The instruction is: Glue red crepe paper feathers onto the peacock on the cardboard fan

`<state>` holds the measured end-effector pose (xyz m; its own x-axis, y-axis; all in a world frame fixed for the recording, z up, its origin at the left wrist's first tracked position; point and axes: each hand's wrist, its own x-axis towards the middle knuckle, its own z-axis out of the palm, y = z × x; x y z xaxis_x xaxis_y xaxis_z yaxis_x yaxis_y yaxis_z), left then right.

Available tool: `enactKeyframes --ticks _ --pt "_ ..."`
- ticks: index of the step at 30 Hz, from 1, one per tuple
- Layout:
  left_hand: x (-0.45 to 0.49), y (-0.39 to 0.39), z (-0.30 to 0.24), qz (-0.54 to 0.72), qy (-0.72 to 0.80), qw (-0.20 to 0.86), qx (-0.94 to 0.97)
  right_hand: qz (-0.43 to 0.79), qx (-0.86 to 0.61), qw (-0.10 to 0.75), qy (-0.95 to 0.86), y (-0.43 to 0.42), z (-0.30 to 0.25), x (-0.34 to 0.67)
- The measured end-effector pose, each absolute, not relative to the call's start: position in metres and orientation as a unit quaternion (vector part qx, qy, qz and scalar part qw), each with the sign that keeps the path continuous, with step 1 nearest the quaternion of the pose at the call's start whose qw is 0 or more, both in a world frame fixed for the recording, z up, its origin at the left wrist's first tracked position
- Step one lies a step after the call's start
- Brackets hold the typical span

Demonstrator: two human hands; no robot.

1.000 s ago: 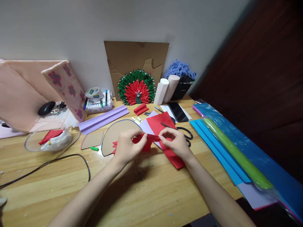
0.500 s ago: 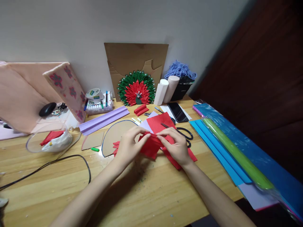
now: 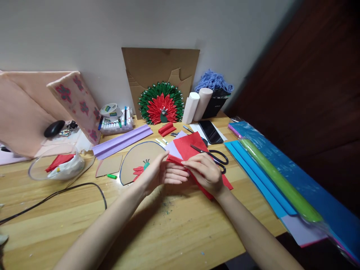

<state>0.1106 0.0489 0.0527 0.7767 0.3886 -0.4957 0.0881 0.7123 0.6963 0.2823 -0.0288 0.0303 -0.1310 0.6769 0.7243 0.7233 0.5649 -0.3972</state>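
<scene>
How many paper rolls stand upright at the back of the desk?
2: a white roll and a cream roll, side by side, just right of the peacock craft.

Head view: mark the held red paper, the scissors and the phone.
red paper (image 3: 174, 160), head view, on its folded upper edge.
scissors (image 3: 200, 149), head view, on a blade.
phone (image 3: 210, 132), head view, middle of the dark screen.

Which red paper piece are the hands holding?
The red sheet beside the scissors, pinched by left hand and right hand; the folded red piece near the wall lies untouched.
</scene>
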Motion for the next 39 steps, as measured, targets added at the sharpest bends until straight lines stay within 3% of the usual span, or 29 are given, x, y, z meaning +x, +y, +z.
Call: enactKeyframes --ticks 6,23,30,32,34,37,39 --pt "0.107 0.052 0.050 0.122 0.328 0.864 0.363 0.001 -0.416 0.452 -0.789 -0.025 0.027 0.282" --pt "0.108 0.045 0.049 0.129 0.338 0.766 0.532 0.067 -0.490 0.404 -0.770 -0.021 0.026 0.280" --pt "0.115 0.041 0.046 0.183 0.356 0.753 0.522 0.091 -0.584 0.455 -0.666 -0.019 0.026 0.277" --pt "0.116 0.041 0.046 0.213 0.380 0.732 0.524 0.143 -0.631 0.522 -0.555 -0.016 0.022 0.278" --pt "0.117 0.040 0.045 0.250 0.403 0.699 0.535 0.278 -0.626 0.565 -0.460 -0.013 0.018 0.278" --pt "0.117 0.038 0.044 0.297 0.405 0.660 0.559 0.470 -0.546 0.567 -0.400 -0.011 0.012 0.273" --pt "0.117 0.036 0.044 0.314 0.390 0.650 0.571 0.500 -0.507 0.591 -0.378 -0.012 0.008 0.265"
